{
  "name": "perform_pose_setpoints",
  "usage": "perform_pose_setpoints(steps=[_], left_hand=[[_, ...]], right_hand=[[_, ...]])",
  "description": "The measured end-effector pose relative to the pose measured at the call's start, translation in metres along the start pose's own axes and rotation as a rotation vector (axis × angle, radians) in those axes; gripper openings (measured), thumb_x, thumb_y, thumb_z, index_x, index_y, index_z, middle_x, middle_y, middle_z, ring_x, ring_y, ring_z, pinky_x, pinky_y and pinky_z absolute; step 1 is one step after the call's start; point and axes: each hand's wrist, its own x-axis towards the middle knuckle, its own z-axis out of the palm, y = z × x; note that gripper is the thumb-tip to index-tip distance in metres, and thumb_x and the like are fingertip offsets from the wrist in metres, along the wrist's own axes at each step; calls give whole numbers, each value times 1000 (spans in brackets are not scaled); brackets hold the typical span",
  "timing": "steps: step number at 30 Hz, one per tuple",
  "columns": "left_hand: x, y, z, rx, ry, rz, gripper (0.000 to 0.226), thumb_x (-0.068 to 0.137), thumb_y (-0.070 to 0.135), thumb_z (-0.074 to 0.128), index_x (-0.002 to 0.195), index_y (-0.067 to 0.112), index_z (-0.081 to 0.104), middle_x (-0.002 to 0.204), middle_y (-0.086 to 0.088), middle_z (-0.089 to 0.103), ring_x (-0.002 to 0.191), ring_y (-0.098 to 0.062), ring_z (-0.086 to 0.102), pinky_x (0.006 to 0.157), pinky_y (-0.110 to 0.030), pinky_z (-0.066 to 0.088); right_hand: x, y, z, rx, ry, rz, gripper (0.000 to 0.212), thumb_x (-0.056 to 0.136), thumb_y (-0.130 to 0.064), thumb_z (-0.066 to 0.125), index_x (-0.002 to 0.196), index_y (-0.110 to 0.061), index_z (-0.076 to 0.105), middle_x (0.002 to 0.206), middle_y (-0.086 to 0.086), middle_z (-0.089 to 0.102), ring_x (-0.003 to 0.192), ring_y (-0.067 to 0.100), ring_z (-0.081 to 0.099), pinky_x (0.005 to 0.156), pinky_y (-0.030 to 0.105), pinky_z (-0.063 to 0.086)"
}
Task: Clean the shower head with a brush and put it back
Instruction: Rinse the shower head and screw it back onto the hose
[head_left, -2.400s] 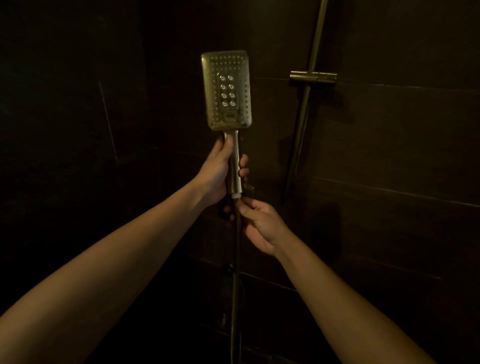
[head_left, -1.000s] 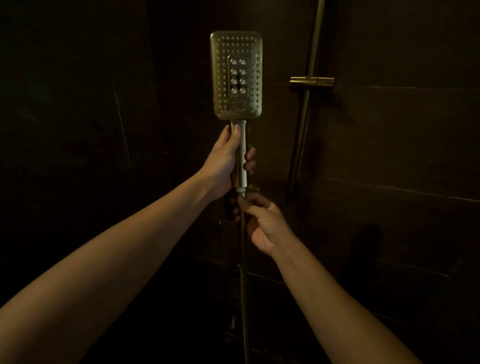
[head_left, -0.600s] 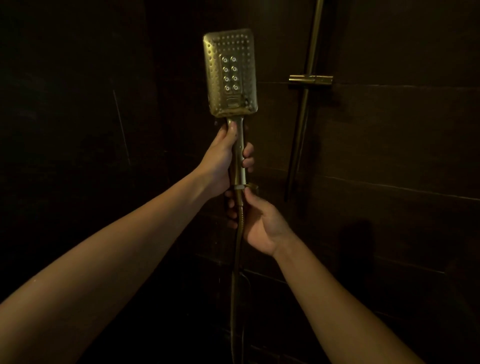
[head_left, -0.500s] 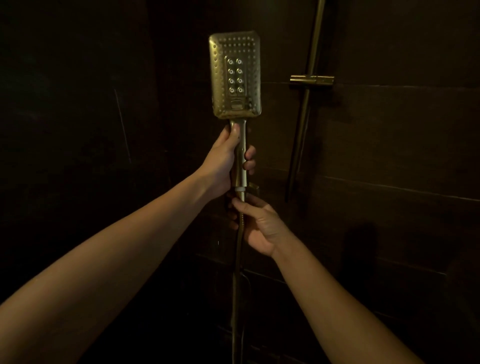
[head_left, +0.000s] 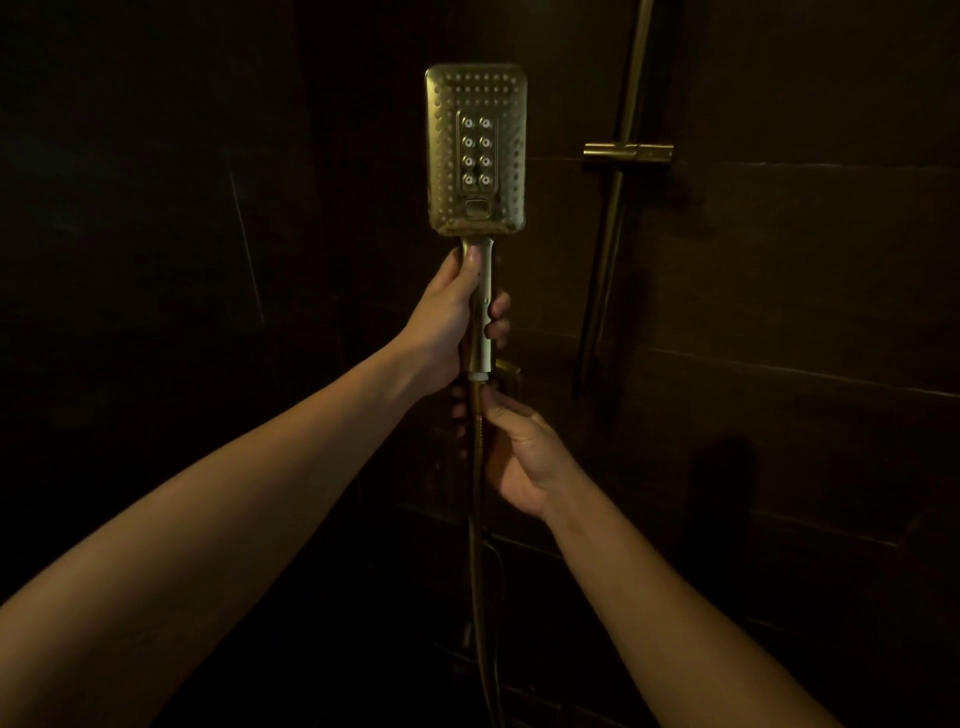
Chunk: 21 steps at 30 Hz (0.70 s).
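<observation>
A rectangular metal shower head stands upright in front of me, its nozzle face turned toward the camera. My left hand is wrapped around its handle just under the head. Directly below, my right hand pinches the hose right at the connector nut under the handle. The hose hangs straight down from there into the dark. No brush is visible.
A vertical shower rail runs up the dark tiled wall to the right, with a horizontal slider bracket on it at about the head's height. A small metal wall fitting shows behind my hands.
The shower head tilted slightly left and back to upright, and sits a little higher than at first. My right fingers have shifted their grip at the hose connector.
</observation>
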Motion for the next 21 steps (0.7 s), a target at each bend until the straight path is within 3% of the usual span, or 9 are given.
perform_pose_setpoints(steps=[5, 9, 13, 17, 21], left_hand=[[1, -2, 0, 0, -3, -6, 31, 103, 45, 39, 124, 23, 46, 71, -1, 51, 60, -16, 49, 65, -34, 40], [2, -6, -3, -5, 10, -2, 30, 102, 45, 40, 121, 22, 46, 71, -2, 51, 61, -17, 50, 65, -35, 41], [3, -7, -6, -5, 23, -11, 31, 103, 44, 39, 124, 23, 45, 72, -3, 50, 62, -17, 48, 64, -33, 39], [5, -5, -6, 5, 16, 6, 29, 103, 44, 38, 123, 22, 45, 72, -3, 49, 61, -17, 48, 63, -33, 40], [9, 1, -9, 17, 19, 11, 30, 103, 44, 39, 123, 23, 45, 72, -2, 51, 61, -16, 50, 63, -33, 41]], right_hand=[[3, 0, -7, 20, -48, 32, 37, 88, -29, 62, 118, -8, 67, 91, 5, 67, 79, 17, 58, 72, 32, 42], [4, 2, -8, 64, -12, -3, 28, 80, -16, 68, 108, -15, 65, 91, 9, 71, 77, 19, 61, 69, 33, 43], [7, 5, 2, -22, 138, -108, 39, 71, -2, 76, 105, -15, 63, 100, 10, 67, 83, 24, 60, 67, 34, 45], [10, 4, 7, -77, 232, -175, 28, 77, 2, 76, 97, -14, 63, 95, 8, 68, 78, 22, 62, 64, 33, 48], [14, -2, 8, -71, 181, -142, 20, 86, -5, 70, 105, -8, 65, 92, 11, 71, 75, 20, 62, 63, 30, 49]])
